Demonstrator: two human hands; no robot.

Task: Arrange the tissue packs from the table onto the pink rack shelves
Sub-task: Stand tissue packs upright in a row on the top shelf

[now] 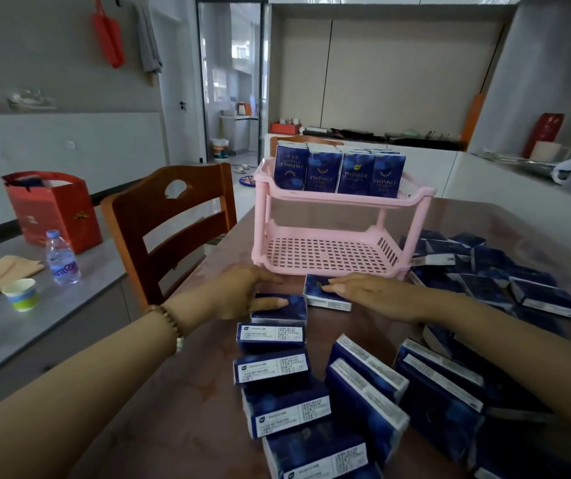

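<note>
1. Left grip [242, 293]: spread, thumb resting on flat pack [279, 305], long axis left-right.
2. Right grip [374, 297]: straight fingers pressing second pack [325, 295], lying crosswise on surface [190, 409] before rack [339, 198].
3. Top shelf: upright packs [339, 172], long axes vertical.

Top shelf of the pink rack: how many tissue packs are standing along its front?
4, upright side by side: leftmost pack, second pack, third pack, rightmost pack. More behind them are partly hidden.
</note>
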